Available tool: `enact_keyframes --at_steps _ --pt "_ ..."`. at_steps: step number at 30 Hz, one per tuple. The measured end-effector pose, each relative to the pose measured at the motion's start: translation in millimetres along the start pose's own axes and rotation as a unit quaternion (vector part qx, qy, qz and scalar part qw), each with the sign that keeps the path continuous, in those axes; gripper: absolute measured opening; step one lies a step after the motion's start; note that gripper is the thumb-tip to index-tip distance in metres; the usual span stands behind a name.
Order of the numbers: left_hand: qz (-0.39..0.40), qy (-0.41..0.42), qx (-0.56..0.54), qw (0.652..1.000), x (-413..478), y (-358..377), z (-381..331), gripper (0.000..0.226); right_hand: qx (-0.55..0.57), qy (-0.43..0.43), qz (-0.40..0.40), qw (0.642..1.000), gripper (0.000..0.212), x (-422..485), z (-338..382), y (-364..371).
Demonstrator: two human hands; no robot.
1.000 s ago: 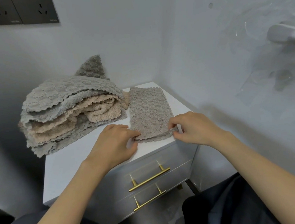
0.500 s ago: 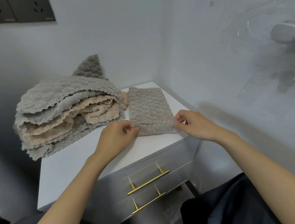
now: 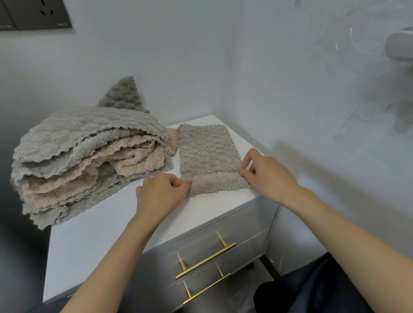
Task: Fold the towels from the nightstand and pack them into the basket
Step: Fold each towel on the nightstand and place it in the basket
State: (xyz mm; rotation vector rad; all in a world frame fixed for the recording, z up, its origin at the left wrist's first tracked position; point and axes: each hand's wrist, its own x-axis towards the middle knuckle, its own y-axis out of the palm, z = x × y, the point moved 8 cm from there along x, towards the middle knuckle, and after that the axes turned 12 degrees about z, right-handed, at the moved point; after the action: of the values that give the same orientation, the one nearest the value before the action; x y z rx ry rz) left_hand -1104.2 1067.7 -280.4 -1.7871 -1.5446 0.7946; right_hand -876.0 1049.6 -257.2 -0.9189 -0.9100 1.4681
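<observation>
Head view showed both hands at the near end of a small taupe towel [image 3: 209, 153] lying flat on the white nightstand [image 3: 108, 240]. The left hand [image 3: 162, 194] had its fingers curled, with thumb and forefinger pinching the towel's left edge. The right hand [image 3: 268, 173] pinched the right edge opposite it, its other fingers loosely bent above the cloth. Between the two hands a narrow band [image 3: 215, 184] of the towel's near end lay turned over onto the rest, showing a fluffier face. The rest of the towel stretched away from the hands toward the wall corner. Beyond and left of the left hand sat a loose pile of towels [image 3: 88, 161], grey and beige layers stacked together, hanging over the nightstand's left edge and touching the taupe towel at its far left corner. One darker grey corner [image 3: 122, 95] stuck up behind the pile. Below the hands, two drawer fronts carried brass bar handles [image 3: 205, 260]. Dark wall sockets [image 3: 17, 13] sat high above the left hand.
</observation>
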Motion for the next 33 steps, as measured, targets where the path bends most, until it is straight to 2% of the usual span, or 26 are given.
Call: enact_keyframes --at_steps 2,4,6,8,12,23,25,27,30,33 --pt "-0.009 0.007 0.005 1.0 -0.8 0.3 -1.3 0.04 -0.063 -0.049 -0.077 0.994 0.013 -8.3 16.5 -11.0" --pt "-0.018 0.013 0.014 1.0 -1.3 0.0 -3.0 0.04 -0.082 -0.143 -0.119 0.979 0.022 -20.6 45.5 -12.5" --pt "-0.019 0.012 0.017 1.0 -0.6 -0.1 -3.3 0.04 -0.106 -0.212 -0.095 0.967 0.034 -30.6 72.9 3.8" --pt "-0.016 0.007 0.018 1.0 0.1 0.1 -2.8 0.042 -0.148 -0.231 -0.024 0.961 0.047 -35.6 90.0 33.3" --pt "-0.009 -0.005 0.007 1.0 0.9 0.2 0.4 0.042 -0.209 -0.214 0.063 0.952 0.056 -37.4 88.8 68.9" --pt "-0.017 0.002 0.037 0.999 -4.4 -1.3 -7.3 0.035 -0.216 -0.103 0.104 0.965 0.057 -30.9 31.7 52.6" --pt "-0.064 0.035 0.078 0.994 -9.2 -5.6 -17.3 0.022 -0.222 -0.101 0.091 0.966 0.056 -27.6 27.6 49.2" --pt "-0.098 0.123 0.112 0.981 -16.1 -8.4 -32.5 0.011 -0.223 -0.104 0.078 0.966 0.057 -24.0 25.8 45.5" --pt "-0.055 0.259 0.142 0.954 -24.8 -3.5 -49.7 0.02 -0.205 -0.095 0.063 0.972 0.058 -20.7 21.5 35.0" --pt "0.009 0.264 0.149 0.953 -25.5 2.7 -45.7 0.031 -0.184 -0.104 0.026 0.977 0.047 -20.1 22.0 23.5"
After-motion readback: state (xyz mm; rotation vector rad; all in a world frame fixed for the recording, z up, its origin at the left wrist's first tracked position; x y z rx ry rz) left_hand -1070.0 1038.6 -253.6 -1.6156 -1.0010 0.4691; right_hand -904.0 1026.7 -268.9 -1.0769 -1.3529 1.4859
